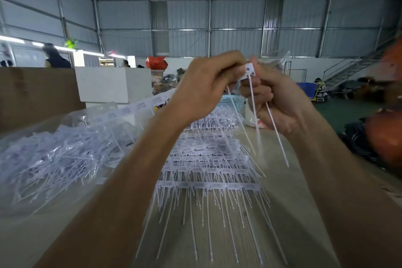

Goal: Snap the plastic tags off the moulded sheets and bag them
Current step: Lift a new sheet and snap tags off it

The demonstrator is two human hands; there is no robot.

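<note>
Stacked white moulded plastic tag sheets (208, 172) lie along the pale wooden surface (289, 213), beside a clear bag of loose tags (58, 154) at its left edge. Above them, left hand (204, 91) and right hand (280, 102) pinch white long-tailed tags (249, 70) with curled fingers.

Crowded bench, open strip on the right

Stacked moulded sheets (208, 159) fill the middle, a bag of loose tags (54, 154) the left; bare table (304, 202) runs alongside.
</note>
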